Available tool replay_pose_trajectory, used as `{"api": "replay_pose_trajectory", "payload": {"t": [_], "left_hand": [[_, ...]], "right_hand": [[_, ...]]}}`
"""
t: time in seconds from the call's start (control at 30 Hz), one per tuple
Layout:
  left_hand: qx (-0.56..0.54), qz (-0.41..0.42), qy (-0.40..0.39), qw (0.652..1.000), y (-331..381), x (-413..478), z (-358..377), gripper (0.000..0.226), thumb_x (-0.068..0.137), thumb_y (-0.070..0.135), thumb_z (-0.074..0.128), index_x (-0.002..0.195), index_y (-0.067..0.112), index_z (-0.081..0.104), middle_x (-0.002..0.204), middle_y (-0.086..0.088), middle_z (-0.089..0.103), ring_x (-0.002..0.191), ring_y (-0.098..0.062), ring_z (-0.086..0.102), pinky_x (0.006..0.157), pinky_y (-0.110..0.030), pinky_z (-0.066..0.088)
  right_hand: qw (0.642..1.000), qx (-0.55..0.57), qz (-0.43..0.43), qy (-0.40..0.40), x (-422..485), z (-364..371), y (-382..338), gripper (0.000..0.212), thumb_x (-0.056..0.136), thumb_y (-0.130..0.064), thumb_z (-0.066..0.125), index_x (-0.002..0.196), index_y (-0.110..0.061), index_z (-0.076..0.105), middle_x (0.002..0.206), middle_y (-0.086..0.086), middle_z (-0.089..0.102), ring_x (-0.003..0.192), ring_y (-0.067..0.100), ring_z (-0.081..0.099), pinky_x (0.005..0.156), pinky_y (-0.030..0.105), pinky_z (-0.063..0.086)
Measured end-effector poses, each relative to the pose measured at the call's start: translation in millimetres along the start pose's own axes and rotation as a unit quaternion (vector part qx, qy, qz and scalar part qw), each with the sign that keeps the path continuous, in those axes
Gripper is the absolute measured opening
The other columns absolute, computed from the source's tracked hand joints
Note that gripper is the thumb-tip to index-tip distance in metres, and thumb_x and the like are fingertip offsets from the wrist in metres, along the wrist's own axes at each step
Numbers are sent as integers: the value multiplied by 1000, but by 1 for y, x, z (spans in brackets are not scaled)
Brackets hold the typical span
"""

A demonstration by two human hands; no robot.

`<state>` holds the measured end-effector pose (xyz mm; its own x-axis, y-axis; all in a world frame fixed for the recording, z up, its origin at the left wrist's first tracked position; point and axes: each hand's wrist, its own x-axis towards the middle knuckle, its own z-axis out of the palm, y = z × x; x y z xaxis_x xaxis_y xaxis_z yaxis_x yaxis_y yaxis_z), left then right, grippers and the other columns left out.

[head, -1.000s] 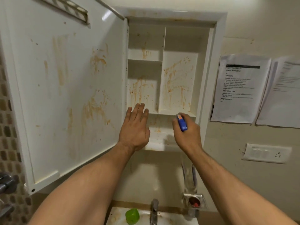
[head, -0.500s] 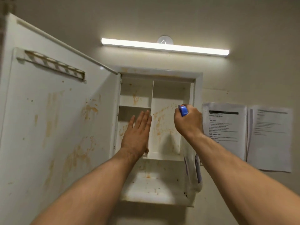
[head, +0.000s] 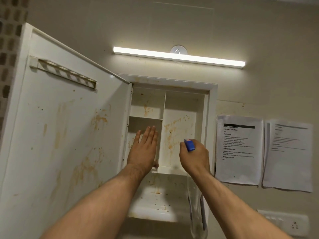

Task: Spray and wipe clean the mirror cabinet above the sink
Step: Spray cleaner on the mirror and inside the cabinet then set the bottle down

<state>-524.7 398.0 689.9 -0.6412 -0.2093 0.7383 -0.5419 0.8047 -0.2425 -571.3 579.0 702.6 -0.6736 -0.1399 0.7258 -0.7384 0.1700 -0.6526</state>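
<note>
The white mirror cabinet (head: 181, 107) hangs open, its shelves and back wall streaked with orange-brown stains. Its door (head: 60, 135) is swung out to the left, and the inner face shows the same stains. My left hand (head: 144, 149) is raised flat, fingers straight, in front of the lower left compartment. Whether it touches the cabinet I cannot tell. My right hand (head: 195, 159) grips a spray bottle with a blue nozzle (head: 189, 145), held before the right compartment and pointing at the stained back wall. The bottle's clear body (head: 196, 207) hangs below that hand.
A lit tube light (head: 179, 56) runs above the cabinet. Two printed sheets (head: 239, 149) (head: 288, 156) are stuck on the wall to the right, with a switch plate (head: 283, 221) below them. A striped rail (head: 65, 73) sits on the door. Brown tiles (head: 8, 40) line the far left.
The view has tilted up, so the sink and tap have dropped out of sight. My right hand with the bottle rose from the bottom shelf to the right compartment. My left hand stays flat at the left compartment.
</note>
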Motion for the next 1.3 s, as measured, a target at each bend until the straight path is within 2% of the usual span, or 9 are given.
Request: {"api": "replay_pose_trajectory", "payload": {"t": [0.17,0.3,0.4,0.5,0.7,0.93,1.07,1.2,1.3], "left_hand": [[-22,-31,13,999,-16,8,-8,138,80,76,64,152,7,-30,161,-14,-36,145,-29,-36,119,-49,-20],[-28,-28,20,999,-32,14,-17,139,79,71,71,158,8,-24,166,-10,-32,153,-28,-28,125,-47,-13],[-30,-34,13,999,-43,13,-21,137,79,69,72,159,8,-21,167,-10,-29,156,-26,-24,127,-45,-12],[-24,-23,-5,999,-51,12,-26,135,80,68,73,161,9,-17,169,-9,-26,156,-25,-22,128,-46,-9],[-1,-7,-4,1000,-57,16,-37,121,87,56,72,163,9,-10,171,-9,-16,159,-24,-13,123,-41,-13],[-21,-16,-29,999,-57,12,-40,107,93,27,65,162,12,-16,170,-6,-23,158,-21,-18,126,-41,-10],[-33,-63,-19,997,-58,-7,-37,95,97,25,54,162,9,-14,170,-9,-22,158,-23,-17,130,-43,-3],[-23,-41,-41,998,-56,-44,-16,83,99,25,40,162,6,-12,170,-13,-20,158,-26,-16,130,-44,-1],[-14,-27,-61,998,-53,-59,-7,85,97,21,40,161,6,-14,169,-13,-23,158,-26,-18,130,-44,-3]], "right_hand": [[994,77,-31,-66,21,7,-40,11,101,-32,62,96,-22,61,91,8,65,73,18,62,64,22,50],[987,62,-147,-35,52,17,-89,15,101,-28,62,100,-13,65,86,1,64,72,9,58,73,24,50],[983,14,-184,-10,67,28,-111,20,101,-28,61,85,-17,64,73,-2,61,64,10,56,65,25,51],[984,-22,-176,-2,75,36,-118,23,100,-33,58,81,-21,61,72,-1,61,61,12,55,62,30,53],[984,-11,-174,-38,80,46,-120,18,102,-33,60,97,-16,61,82,-1,59,68,11,54,67,27,52],[991,-21,-130,-19,65,51,-109,18,100,-33,59,90,-18,56,77,-4,54,62,9,48,56,20,35],[993,36,-65,-90,36,52,-84,18,98,-35,64,93,-20,58,81,2,62,64,15,57,59,28,50],[995,25,-38,-86,-7,69,-44,25,96,-38,64,78,-21,58,67,-2,57,53,10,48,50,21,39],[993,15,-35,-114,-21,80,-31,25,96,-40,63,85,-17,60,73,0,61,60,14,55,56,26,44]]}}
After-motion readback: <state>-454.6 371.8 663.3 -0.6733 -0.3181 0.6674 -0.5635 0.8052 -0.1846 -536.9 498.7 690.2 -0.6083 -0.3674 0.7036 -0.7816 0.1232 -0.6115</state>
